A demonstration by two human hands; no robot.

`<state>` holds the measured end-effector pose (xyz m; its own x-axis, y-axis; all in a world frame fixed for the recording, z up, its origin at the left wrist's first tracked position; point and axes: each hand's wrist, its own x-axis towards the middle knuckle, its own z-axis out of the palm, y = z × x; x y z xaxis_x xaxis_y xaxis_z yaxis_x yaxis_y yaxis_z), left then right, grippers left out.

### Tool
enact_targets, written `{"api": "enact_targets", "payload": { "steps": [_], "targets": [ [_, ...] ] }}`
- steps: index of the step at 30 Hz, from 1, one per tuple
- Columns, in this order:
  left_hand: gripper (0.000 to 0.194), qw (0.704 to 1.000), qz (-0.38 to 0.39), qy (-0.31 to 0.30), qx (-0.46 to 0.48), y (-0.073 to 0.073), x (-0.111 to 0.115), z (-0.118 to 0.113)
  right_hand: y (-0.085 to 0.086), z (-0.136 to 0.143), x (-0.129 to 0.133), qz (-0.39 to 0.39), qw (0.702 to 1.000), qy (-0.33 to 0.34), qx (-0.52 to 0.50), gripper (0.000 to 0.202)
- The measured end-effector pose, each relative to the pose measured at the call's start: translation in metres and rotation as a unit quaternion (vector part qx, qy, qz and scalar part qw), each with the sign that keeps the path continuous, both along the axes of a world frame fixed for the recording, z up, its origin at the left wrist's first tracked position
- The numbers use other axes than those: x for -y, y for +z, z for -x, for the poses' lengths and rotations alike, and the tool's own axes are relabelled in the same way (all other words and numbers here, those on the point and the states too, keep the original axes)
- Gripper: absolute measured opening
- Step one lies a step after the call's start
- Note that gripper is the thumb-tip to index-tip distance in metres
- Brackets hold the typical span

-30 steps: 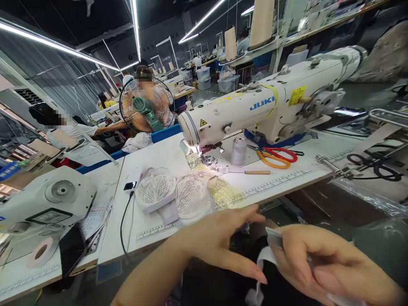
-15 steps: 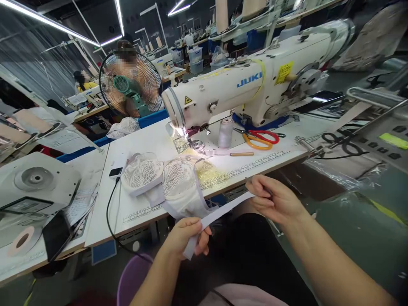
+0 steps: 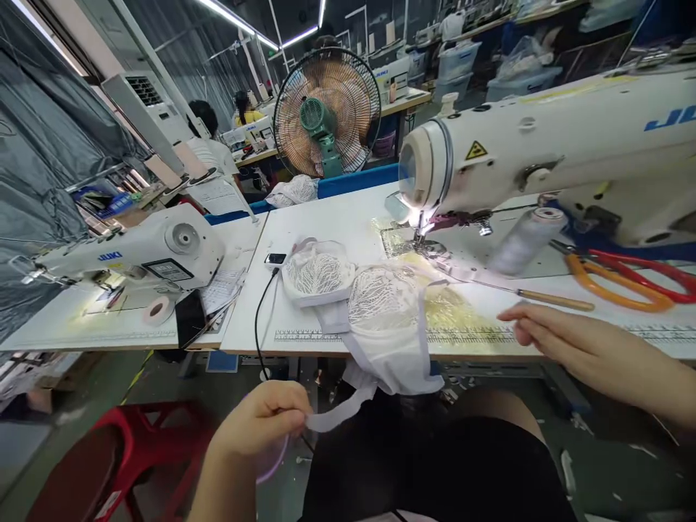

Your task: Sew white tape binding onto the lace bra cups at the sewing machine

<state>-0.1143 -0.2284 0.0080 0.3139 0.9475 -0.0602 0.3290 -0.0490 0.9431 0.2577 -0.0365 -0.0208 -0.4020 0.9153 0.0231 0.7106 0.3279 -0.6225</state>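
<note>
A white lace bra (image 3: 386, 304) lies with both cups on the sewing table, its lower band hanging over the front edge. From it a narrow white strap (image 3: 340, 417) runs down to my left hand (image 3: 266, 420), which pinches its end between thumb and fingers above my lap. My right hand (image 3: 576, 348) is apart from the bra, at the table's front edge to the right. Its fingers stretch forward with nothing visible in them. Nearest to it is an awl-like tool with a wooden handle (image 3: 554, 299). Behind the cups stands the lit needle area of the sewing machine (image 3: 489, 159).
Orange-handled scissors (image 3: 620, 286), red-handled scissors (image 3: 647, 264) and a thread cone (image 3: 527, 239) lie or stand at the right. A black cable (image 3: 258, 312) crosses the table's left side. A fan (image 3: 326, 116) stands behind; a red stool (image 3: 146, 449) is lower left.
My right hand has let go of the strap and moved right to the table edge. My left hand has shifted left with the strap, which now sags. The view has turned left.
</note>
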Motion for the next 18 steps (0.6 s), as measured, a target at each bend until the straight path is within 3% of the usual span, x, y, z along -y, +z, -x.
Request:
{"api": "enact_targets", "payload": {
  "steps": [2,5,7,10,13,15,17,18],
  "targets": [
    [0.034,0.999,-0.011,0.034,-0.022,0.003,0.006,0.006,0.014,0.018,-0.013,0.031,0.997,0.047,0.049,0.035],
    [0.035,0.996,-0.002,0.082,-0.042,0.0,0.012,0.01,0.03,0.034,-0.024,0.142,0.985,0.056,0.076,0.056],
    [0.036,0.995,0.017,0.088,-0.044,-0.003,0.016,0.013,0.037,0.036,-0.028,0.192,0.978,0.048,0.072,0.06],
    [0.038,0.996,0.036,0.078,-0.037,-0.008,0.019,0.017,0.045,0.027,-0.035,0.207,0.973,0.032,0.096,0.069],
    [0.038,0.998,0.028,0.052,-0.022,-0.01,0.017,0.016,0.053,0.015,-0.04,0.159,0.969,-0.052,0.181,0.065],
    [0.038,0.999,0.029,0.03,-0.013,-0.012,0.014,0.012,0.058,0.014,-0.031,0.062,0.968,-0.123,0.209,0.039],
    [0.037,0.999,0.041,0.006,-0.014,-0.013,0.008,0.004,0.059,0.021,-0.004,-0.026,0.982,-0.126,0.141,0.018],
    [0.036,0.999,0.048,-0.009,-0.019,-0.014,0.005,-0.001,0.057,0.027,0.017,-0.027,0.994,-0.091,0.058,0.015]
  ]
}}
